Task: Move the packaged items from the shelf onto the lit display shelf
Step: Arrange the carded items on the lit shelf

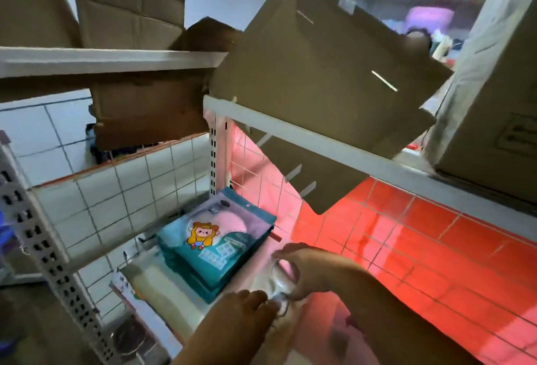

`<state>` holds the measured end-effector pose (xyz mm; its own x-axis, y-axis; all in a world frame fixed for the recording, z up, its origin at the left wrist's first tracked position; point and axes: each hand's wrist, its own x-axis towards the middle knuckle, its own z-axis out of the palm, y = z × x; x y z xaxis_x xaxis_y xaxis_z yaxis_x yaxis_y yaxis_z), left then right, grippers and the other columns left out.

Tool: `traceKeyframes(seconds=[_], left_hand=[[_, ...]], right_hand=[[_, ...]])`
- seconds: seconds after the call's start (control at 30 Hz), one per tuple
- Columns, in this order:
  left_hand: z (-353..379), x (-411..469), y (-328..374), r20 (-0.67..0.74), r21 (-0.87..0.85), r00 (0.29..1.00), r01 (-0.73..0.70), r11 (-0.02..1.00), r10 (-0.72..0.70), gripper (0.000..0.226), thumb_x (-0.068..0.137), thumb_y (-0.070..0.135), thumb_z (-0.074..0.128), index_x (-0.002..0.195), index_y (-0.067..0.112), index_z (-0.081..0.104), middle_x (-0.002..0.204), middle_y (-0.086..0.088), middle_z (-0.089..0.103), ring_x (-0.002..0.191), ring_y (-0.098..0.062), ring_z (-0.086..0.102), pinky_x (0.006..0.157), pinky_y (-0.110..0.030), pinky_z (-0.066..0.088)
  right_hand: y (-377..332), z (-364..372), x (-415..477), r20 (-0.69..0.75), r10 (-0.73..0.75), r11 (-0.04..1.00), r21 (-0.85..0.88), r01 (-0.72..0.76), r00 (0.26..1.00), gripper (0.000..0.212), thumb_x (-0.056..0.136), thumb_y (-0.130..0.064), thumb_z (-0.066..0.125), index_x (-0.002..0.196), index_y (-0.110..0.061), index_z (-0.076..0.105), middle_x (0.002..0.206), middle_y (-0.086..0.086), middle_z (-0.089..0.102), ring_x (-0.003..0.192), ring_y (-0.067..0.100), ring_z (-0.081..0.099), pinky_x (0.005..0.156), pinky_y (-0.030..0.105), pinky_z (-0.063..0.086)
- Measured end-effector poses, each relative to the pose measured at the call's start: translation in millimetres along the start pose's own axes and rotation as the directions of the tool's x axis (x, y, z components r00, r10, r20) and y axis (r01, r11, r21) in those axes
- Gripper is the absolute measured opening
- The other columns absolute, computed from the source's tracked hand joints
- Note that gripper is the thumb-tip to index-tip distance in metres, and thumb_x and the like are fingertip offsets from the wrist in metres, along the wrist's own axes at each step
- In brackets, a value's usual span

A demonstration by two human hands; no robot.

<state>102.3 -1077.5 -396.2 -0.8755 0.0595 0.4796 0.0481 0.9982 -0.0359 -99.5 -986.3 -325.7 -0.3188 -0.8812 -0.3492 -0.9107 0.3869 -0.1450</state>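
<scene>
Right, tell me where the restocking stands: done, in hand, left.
Done: a stack of teal packets already lies on the pink-lit shelf. In hand: the right hand pinches a clear glossy item at the shelf's front, with the left hand touching it; it is too blurred to identify. Left: unclear, since no other packets show, only cardboard boxes above.

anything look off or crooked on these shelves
Yes: the flat cardboard sheet lies tilted across the white shelf rail, one corner hanging down over the red-lit tiles. The cardboard piece to its left has a ragged, torn edge.
</scene>
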Motion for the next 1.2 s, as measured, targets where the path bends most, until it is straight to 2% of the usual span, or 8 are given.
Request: traceKeyframes(seconds=[0.13,0.27,0.33,0.5,0.77,0.87,1.03,1.2], left_hand=[[21.2,-1.0,-11.5,-0.031,-0.07,0.999,-0.041,0.997,0.038,0.043,0.062,0.038,0.077,0.105,0.03,0.075,0.081,0.007,0.066,0.054,-0.012,0.059,0.041,-0.027,0.044],[27.0,-7.0,-17.7,-0.057,-0.135,0.996,-0.08,0.988,0.073,0.041,0.07,0.053,0.064,0.106,0.034,0.07,0.092,0.008,0.068,0.069,-0.011,0.063,0.053,-0.029,0.052],[29.6,-9.2,-21.6,-0.063,-0.168,0.994,-0.096,0.981,0.087,0.051,0.069,0.063,0.071,0.109,0.034,0.064,0.097,0.007,0.067,0.076,-0.013,0.065,0.057,-0.032,0.054],[33.7,-5.6,-26.5,-0.061,-0.181,0.991,-0.13,0.975,0.121,0.058,0.072,0.072,0.062,0.116,0.034,0.062,0.112,0.008,0.067,0.095,-0.017,0.067,0.069,-0.037,0.058],[41.5,-12.3,-31.1,0.039,-0.217,0.991,-0.116,0.969,0.127,0.05,0.071,0.078,0.059,0.105,0.041,0.066,0.108,0.012,0.066,0.091,-0.011,0.065,0.061,-0.031,0.051],[46.0,-15.2,-28.5,-0.001,-0.217,0.991,-0.129,0.968,0.132,0.05,0.072,0.072,0.066,0.108,0.038,0.067,0.112,0.007,0.067,0.095,-0.016,0.064,0.059,-0.033,0.051],[65.8,-26.2,-27.5,-0.071,-0.24,0.993,-0.111,0.965,0.096,0.048,0.088,0.068,0.059,0.114,0.031,0.074,0.117,-0.002,0.071,0.1,-0.023,0.071,0.06,-0.035,0.052],[51.7,-23.0,-26.9,-0.107,-0.247,0.987,-0.145,0.958,0.122,0.036,0.09,0.059,0.062,0.107,0.031,0.078,0.112,0.001,0.073,0.099,-0.019,0.067,0.064,-0.033,0.055]], right_hand=[[-7.8,9.0,0.2,0.019,0.106,0.994,0.002,-0.106,0.994,0.067,0.085,-0.055,0.06,0.146,-0.044,0.033,0.158,-0.007,0.026,0.144,0.027,0.029,0.116,0.037,0.03],[-16.3,33.5,-6.9,-0.018,0.22,0.97,0.112,-0.216,0.975,0.057,0.091,-0.054,0.038,0.145,-0.054,0.02,0.166,-0.014,0.006,0.151,0.016,0.015,0.121,0.045,0.019],[-20.8,34.1,-9.8,-0.06,0.278,0.95,0.168,-0.264,0.959,0.051,0.098,-0.051,0.038,0.146,-0.054,0.021,0.166,-0.017,0.008,0.151,0.013,0.014,0.122,0.043,0.015],[-33.5,28.9,-15.0,-0.107,0.388,0.902,0.25,-0.353,0.915,0.054,0.101,-0.048,0.04,0.153,-0.044,0.028,0.167,-0.014,0.006,0.153,0.018,0.006,0.124,0.04,0.007],[-41.9,58.1,-3.0,-0.097,0.427,0.892,0.211,-0.4,0.899,0.043,0.09,-0.046,0.049,0.13,-0.036,0.042,0.145,-0.004,0.034,0.137,0.026,0.027,0.108,0.044,0.033],[-39.3,63.8,-4.5,-0.14,0.416,0.899,0.213,-0.383,0.899,0.047,0.09,-0.049,0.046,0.134,-0.036,0.04,0.15,-0.003,0.031,0.139,0.028,0.024,0.11,0.044,0.031],[-34.6,74.0,-0.9,-0.141,0.411,0.903,0.197,-0.381,0.901,0.049,0.09,-0.053,0.041,0.136,-0.038,0.035,0.158,0.0,0.023,0.145,0.035,0.017,0.113,0.047,0.029],[-33.3,84.0,-1.3,-0.162,0.397,0.91,0.199,-0.365,0.903,0.056,0.095,-0.053,0.038,0.147,-0.037,0.029,0.165,0.002,0.013,0.151,0.037,0.003,0.119,0.046,0.021]])
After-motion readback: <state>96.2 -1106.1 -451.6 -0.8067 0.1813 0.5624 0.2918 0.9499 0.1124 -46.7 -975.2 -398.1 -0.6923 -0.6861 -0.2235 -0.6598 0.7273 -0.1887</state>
